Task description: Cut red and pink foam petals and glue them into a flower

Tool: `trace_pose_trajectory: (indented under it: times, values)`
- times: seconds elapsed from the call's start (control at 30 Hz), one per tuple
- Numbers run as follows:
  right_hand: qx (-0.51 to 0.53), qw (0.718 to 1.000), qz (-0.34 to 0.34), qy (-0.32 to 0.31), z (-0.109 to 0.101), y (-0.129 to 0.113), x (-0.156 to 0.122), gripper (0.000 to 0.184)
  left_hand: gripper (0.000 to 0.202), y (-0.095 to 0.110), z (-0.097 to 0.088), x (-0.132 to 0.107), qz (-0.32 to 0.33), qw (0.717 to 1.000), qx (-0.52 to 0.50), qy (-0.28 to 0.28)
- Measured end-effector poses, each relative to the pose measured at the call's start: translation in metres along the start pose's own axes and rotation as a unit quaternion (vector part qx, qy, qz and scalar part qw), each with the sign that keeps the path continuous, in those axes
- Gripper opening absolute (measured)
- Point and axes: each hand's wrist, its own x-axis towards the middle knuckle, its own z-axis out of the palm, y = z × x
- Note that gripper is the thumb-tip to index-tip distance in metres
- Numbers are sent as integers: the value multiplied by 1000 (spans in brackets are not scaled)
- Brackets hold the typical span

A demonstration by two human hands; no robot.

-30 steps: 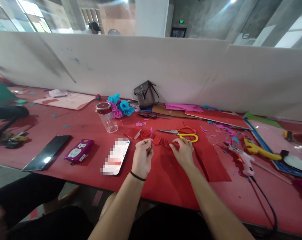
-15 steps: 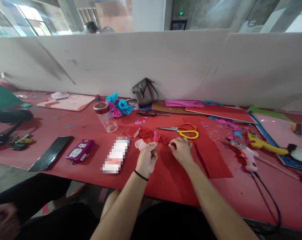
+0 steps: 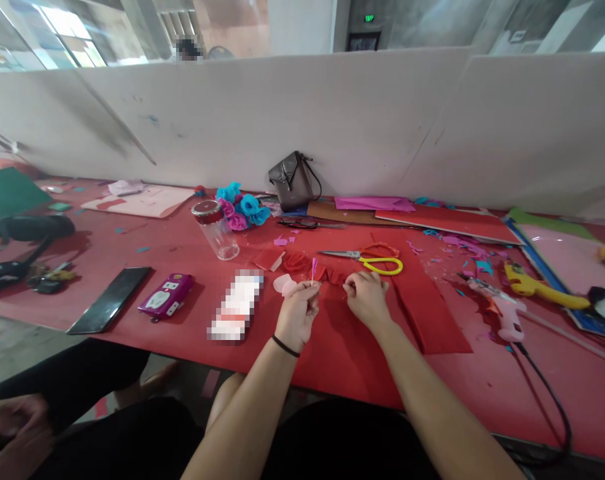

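My left hand (image 3: 299, 310) is closed, pinching a thin white stick with a bright pink tip (image 3: 314, 268) that points upward. Pale pink paper petals (image 3: 284, 285) show just left of its fingers. Close by on the right, my right hand (image 3: 368, 298) is curled with its fingertips together; whatever they may hold is too small to make out. Crumpled red crepe paper pieces (image 3: 297, 261) lie in a row beyond both hands. Yellow- and red-handled scissors (image 3: 382, 265) rest past my right hand. A folded strip of red crepe paper (image 3: 435, 317) lies to its right.
A phone (image 3: 235, 307), purple case (image 3: 167, 297) and black slab (image 3: 111, 300) lie left. Beyond stand a glass jar (image 3: 222, 240), paper flowers (image 3: 245, 208) and a bag (image 3: 293, 183). Right are a corded glue gun (image 3: 507, 320) and a yellow one (image 3: 532, 285). Someone sits at left.
The view has shifted slightly, moving the whole scene a little to the right. My left hand keeps its pinch on the stick, and my right hand stays curled near the red crepe paper.
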Motion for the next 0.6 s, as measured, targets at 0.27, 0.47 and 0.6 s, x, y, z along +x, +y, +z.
trace_pose_trajectory:
  times: [0.27,0.47,0.6]
  values:
    - [329,943,41,32,-1,9,6,11,23,-9,1,7,19,1000,17,0]
    - [293,951,76,70,-6,13,6,11,23,-15,6,8,18,998,57,-10]
    - [359,927,99,43,-6,8,5,19,25,-21,10,11,59,992,115,12]
